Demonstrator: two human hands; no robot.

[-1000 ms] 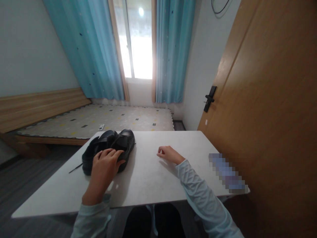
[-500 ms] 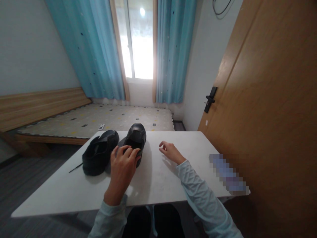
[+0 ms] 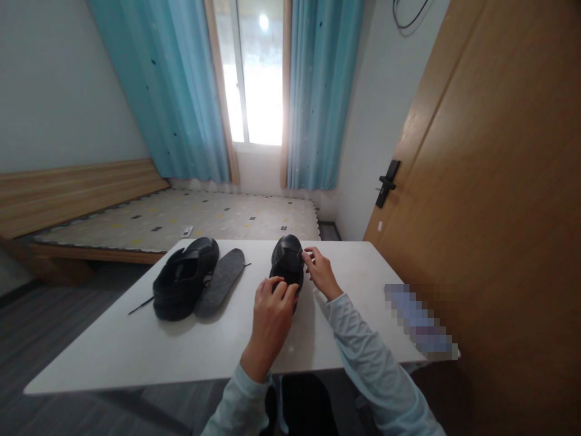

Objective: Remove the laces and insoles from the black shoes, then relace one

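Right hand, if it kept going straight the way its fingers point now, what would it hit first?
Most likely the black shoe held by the left hand; the right hand's fingertips are at its side, touching or nearly so.

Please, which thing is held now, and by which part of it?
The left hand holds a black shoe by its heel end; the right hand is at its side near the toe, grip unclear.

The head camera looks forward and down across the table (window ahead).
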